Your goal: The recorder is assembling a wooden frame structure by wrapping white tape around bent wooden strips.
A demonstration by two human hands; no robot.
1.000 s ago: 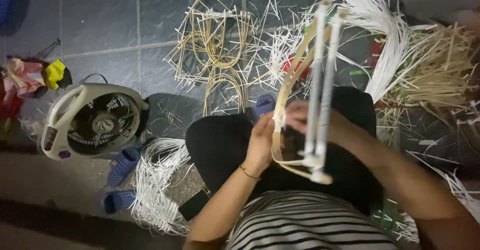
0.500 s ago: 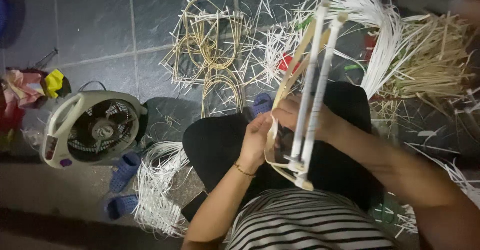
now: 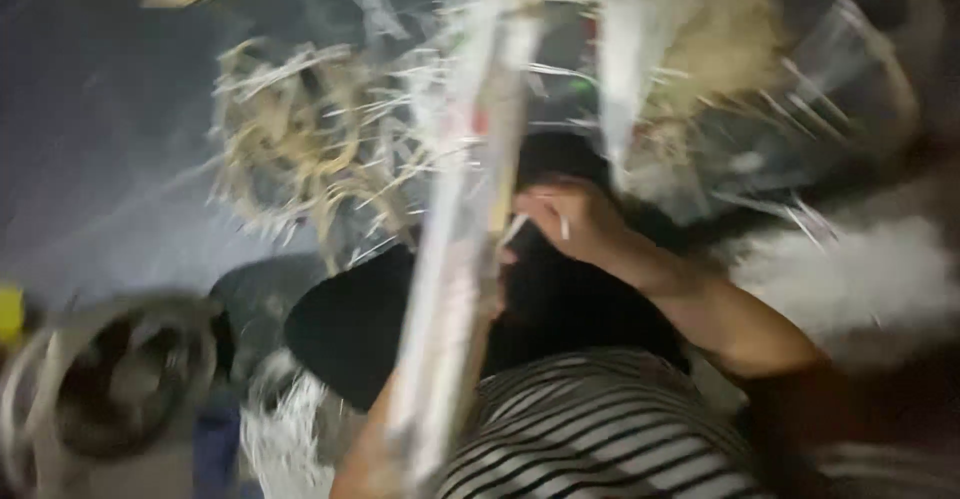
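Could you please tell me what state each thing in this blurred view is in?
Right hand: raised over the dark lap, fingers curled, pinching a thin pale strip.
Left hand: hidden behind the frame, state unclear.
Long pale frame: held upright, tilted, motion-blurred.
Fan: lying on the floor; running or not, cannot tell.
Woven cane piece: lying on the floor, unfinished, loose ends sticking out.
Pale strips: loose, scattered on the floor.

Whole view motion-blurred, left hand hidden behind pale frame, fan edge-cropped
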